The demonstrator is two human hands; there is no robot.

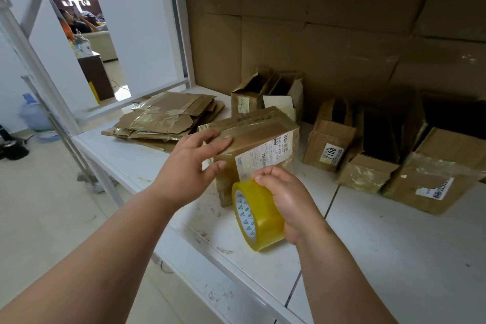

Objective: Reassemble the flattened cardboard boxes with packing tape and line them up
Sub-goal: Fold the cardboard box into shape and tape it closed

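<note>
A brown cardboard box [259, 137] with old tape and a shipping label stands on the white shelf [381, 239] in the middle of the head view. My left hand [193, 163] presses flat on the box's top left edge, thumb against its front face. My right hand [288, 200] grips a yellow roll of packing tape [259, 216] held against the box's lower front side. A pile of flattened cardboard boxes [168, 117] lies to the left at the back of the shelf.
Several assembled boxes [328, 147] stand in a row along the cardboard-lined back wall [328, 42], to the right. The shelf's front edge runs diagonally below my arms. A water jug [35, 113] stands on the floor at the left. A person sits in the far room.
</note>
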